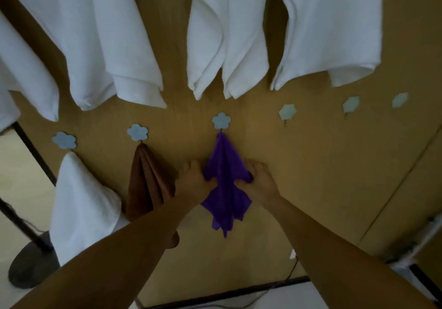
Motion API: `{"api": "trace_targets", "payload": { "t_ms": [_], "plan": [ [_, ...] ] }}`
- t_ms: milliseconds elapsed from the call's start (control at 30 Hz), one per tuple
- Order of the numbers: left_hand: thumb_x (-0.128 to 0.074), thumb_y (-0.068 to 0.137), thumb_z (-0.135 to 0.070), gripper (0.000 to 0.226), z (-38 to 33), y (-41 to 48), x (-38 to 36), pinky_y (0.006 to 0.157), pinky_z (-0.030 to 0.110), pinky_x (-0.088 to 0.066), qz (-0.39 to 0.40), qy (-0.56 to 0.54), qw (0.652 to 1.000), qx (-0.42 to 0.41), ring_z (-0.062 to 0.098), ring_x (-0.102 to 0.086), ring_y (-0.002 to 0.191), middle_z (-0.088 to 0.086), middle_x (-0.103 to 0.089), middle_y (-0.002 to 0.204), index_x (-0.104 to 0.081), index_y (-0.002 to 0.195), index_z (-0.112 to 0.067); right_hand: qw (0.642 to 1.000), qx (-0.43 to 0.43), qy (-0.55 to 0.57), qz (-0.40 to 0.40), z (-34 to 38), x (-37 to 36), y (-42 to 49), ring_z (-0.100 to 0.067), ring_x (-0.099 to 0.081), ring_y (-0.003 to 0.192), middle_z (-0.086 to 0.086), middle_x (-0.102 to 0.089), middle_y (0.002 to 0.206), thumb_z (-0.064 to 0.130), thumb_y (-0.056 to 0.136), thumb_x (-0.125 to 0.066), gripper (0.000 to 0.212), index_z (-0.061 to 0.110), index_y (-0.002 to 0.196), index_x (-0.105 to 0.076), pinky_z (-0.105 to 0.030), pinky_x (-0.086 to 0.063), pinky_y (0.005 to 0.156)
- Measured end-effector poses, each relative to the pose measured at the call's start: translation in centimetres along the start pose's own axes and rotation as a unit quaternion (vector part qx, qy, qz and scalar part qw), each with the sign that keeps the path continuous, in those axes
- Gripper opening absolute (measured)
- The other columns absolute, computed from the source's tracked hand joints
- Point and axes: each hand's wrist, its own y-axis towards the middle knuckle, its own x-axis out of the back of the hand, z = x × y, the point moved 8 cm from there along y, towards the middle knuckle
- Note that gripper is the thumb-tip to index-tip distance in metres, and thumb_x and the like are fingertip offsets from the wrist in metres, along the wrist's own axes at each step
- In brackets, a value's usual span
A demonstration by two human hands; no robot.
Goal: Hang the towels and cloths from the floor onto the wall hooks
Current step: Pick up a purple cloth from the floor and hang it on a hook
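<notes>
A purple cloth (224,184) hangs by its top from a blue flower hook (221,120) on a wooden wall (311,165). The left hand (193,181) pinches the cloth's left edge and the right hand (259,181) grips its right edge, both about halfway down. Just left, a brown cloth (148,181) hangs from a second hook (137,132), and further left a white towel (81,203) hangs under a third hook (64,140). Three more hooks (287,112) run off to the right. Big white towels (107,45) hang along the top. A dark round base (31,263) stands at near left.
</notes>
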Motion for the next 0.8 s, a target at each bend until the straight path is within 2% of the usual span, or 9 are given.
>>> {"api": "trace_targets", "payload": {
  "t_ms": [100,200,300,433,567,800],
  "plan": [
    [-0.067,0.077,-0.049,0.068,-0.4,-1.9,1.2,0.092,0.047,-0.043,-0.024,0.020,0.999,-0.016,0.036,-0.047,0.117,0.015,-0.047,0.126,-0.044,0.127,-0.009,0.996,-0.027,-0.074,-0.030,-0.2,1.7,-4.1,-0.022,-0.042,0.129,-0.005,-0.040,0.141,0.032,0.081,-0.072,0.070,0.024,0.143,-0.041,-0.034,-0.037,0.107],
    [-0.065,0.078,-0.046,0.070,-0.7,-4.8,1.1,0.097,0.045,-0.039,-0.033,0.051,0.995,-0.085,0.036,-0.045,0.118,0.016,-0.048,0.127,-0.043,0.136,-0.014,0.989,-0.068,-0.118,-0.057,-0.9,2.6,-9.1,-0.023,-0.037,0.134,-0.006,-0.036,0.147,0.034,0.083,-0.070,0.074,0.024,0.147,-0.035,-0.034,-0.035,0.110],
    [-0.062,0.077,-0.047,0.073,-1.1,-8.4,-0.3,0.100,0.044,-0.037,0.003,0.089,0.983,-0.162,0.032,-0.041,0.123,0.009,-0.045,0.136,-0.040,0.141,-0.023,0.980,-0.128,-0.145,-0.054,-2.1,2.8,-15.1,-0.025,-0.034,0.135,-0.007,-0.034,0.148,0.037,0.084,-0.069,0.075,0.026,0.149,-0.032,-0.034,-0.035,0.109],
    [-0.062,0.076,-0.048,0.073,-4.0,-13.9,-4.0,0.101,0.042,-0.033,0.088,0.123,0.960,-0.234,0.028,-0.036,0.127,0.004,-0.043,0.139,-0.040,0.141,-0.025,0.962,-0.192,-0.190,-0.047,-3.8,4.1,-24.0,-0.026,-0.031,0.136,-0.007,-0.032,0.150,0.040,0.087,-0.064,0.072,0.027,0.149,-0.031,-0.036,-0.033,0.110],
    [-0.056,0.083,-0.049,0.072,-8.9,-21.7,-8.9,0.104,0.042,-0.029,0.196,0.139,0.924,-0.297,0.027,-0.030,0.131,0.005,-0.036,0.145,-0.032,0.145,-0.024,0.935,-0.260,-0.225,-0.085,-6.2,7.8,-34.7,-0.028,-0.033,0.136,-0.009,-0.035,0.149,0.039,0.087,-0.064,0.068,0.024,0.147,-0.036,-0.037,-0.033,0.110],
    [-0.053,0.083,-0.049,0.061,-20.5,-41.3,-15.6,0.101,0.040,-0.039,0.326,0.158,0.823,-0.437,0.031,-0.041,0.125,0.010,-0.044,0.137,-0.043,0.137,-0.023,0.862,-0.429,-0.217,-0.162,-11.7,14.6,-59.2,-0.030,-0.036,0.134,-0.008,-0.034,0.150,0.044,0.087,-0.062,0.067,0.028,0.146,-0.036,-0.042,-0.036,0.109]
  ]
}}
